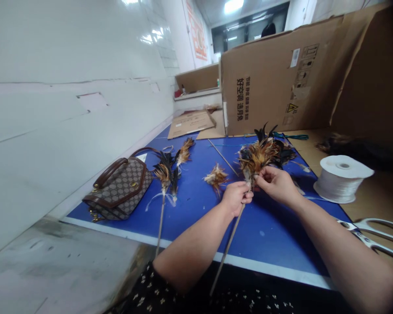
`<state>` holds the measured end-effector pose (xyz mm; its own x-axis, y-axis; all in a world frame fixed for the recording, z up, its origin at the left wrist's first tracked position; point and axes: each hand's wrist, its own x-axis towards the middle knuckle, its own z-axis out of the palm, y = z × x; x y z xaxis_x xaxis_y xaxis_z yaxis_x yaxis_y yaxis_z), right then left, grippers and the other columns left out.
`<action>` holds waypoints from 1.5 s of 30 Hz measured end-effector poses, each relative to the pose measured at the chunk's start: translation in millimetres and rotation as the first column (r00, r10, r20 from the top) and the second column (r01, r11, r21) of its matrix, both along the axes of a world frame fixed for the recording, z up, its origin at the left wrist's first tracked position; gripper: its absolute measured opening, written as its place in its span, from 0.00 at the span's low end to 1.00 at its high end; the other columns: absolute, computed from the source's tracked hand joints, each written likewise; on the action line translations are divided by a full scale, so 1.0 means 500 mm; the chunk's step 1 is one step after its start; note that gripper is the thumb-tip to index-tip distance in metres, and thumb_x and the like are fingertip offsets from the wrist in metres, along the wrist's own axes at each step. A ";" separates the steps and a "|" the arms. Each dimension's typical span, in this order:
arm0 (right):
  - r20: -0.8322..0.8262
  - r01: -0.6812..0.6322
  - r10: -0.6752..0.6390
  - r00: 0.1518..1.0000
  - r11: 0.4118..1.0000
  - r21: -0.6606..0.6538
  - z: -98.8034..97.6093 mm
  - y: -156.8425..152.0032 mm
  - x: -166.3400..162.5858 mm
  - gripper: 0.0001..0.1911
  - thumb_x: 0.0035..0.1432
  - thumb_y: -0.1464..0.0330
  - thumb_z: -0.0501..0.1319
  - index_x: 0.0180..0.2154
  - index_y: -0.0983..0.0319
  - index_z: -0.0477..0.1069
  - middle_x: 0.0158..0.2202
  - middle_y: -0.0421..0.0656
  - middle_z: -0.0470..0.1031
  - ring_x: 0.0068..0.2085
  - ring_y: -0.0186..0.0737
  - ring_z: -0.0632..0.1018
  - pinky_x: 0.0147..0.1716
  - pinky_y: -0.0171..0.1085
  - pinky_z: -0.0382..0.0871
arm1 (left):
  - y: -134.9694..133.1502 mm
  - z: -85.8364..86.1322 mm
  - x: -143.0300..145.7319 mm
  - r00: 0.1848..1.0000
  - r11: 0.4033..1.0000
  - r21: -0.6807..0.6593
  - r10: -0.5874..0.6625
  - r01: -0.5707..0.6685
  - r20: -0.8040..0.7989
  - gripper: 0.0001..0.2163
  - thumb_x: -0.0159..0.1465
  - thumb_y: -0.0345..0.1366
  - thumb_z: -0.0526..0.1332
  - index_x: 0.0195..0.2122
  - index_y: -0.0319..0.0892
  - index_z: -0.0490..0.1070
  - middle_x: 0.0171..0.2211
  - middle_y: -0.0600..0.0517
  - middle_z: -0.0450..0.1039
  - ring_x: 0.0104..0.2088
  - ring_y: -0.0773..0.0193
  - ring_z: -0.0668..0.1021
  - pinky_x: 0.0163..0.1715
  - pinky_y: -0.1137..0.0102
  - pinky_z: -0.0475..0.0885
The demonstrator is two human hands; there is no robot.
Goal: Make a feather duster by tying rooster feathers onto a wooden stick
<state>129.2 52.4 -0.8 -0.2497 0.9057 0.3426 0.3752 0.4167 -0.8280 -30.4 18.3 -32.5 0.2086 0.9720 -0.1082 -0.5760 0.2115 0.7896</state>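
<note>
My left hand (236, 197) is closed around a thin wooden stick (227, 248) that slants down toward my lap. At the stick's top sits a bunch of brown, orange and black feathers (257, 158). My right hand (277, 184) pinches the base of that bunch where it meets the stick. Both hands hover over a blue mat (196, 209). A small loose tuft of feathers (216, 176) lies on the mat just left of my left hand.
A finished feather stick (165, 179) and a checked brown handbag (120, 188) lie at the left. A white thread spool (340, 179) stands at the right, with scissors (373, 237) nearer me. A big cardboard box (281, 83) stands behind. A white wall runs along the left.
</note>
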 end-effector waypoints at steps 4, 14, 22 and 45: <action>-0.023 -0.026 0.026 0.999 1.000 0.015 -0.014 -0.002 -0.012 0.12 0.62 0.61 0.62 0.30 0.59 0.65 0.24 0.40 0.76 0.24 0.37 0.76 0.25 0.33 0.66 | 0.001 0.001 -0.005 0.999 1.000 0.005 0.009 -0.009 0.038 0.16 0.50 0.35 0.75 0.32 0.34 0.69 0.30 0.49 0.68 0.21 0.77 0.63 0.17 0.78 0.45; -0.164 0.045 -0.019 0.986 0.987 0.153 -0.011 -0.011 -0.021 0.12 0.65 0.58 0.61 0.35 0.60 0.71 0.29 0.41 0.76 0.29 0.38 0.74 0.31 0.35 0.67 | -0.010 0.032 -0.013 0.995 0.993 0.060 0.104 -0.103 -0.001 0.18 0.50 0.38 0.76 0.31 0.33 0.70 0.28 0.51 0.68 0.20 0.79 0.60 0.17 0.77 0.44; -0.221 0.133 -0.085 0.971 0.968 0.213 0.002 -0.023 -0.005 0.15 0.67 0.57 0.59 0.32 0.60 0.72 0.27 0.41 0.76 0.28 0.38 0.75 0.31 0.35 0.67 | -0.005 0.082 -0.056 0.974 0.963 0.148 0.225 -0.224 0.011 0.17 0.48 0.36 0.76 0.29 0.33 0.70 0.28 0.51 0.68 0.20 0.79 0.59 0.16 0.77 0.43; -0.088 0.409 -0.403 0.911 0.860 0.304 0.002 -0.021 0.015 0.12 0.59 0.56 0.63 0.37 0.57 0.76 0.23 0.44 0.76 0.20 0.42 0.74 0.23 0.40 0.67 | -0.013 0.118 -0.007 0.967 0.948 0.202 0.253 -0.246 -0.013 0.21 0.48 0.43 0.78 0.25 0.35 0.67 0.25 0.50 0.68 0.18 0.78 0.60 0.19 0.74 0.43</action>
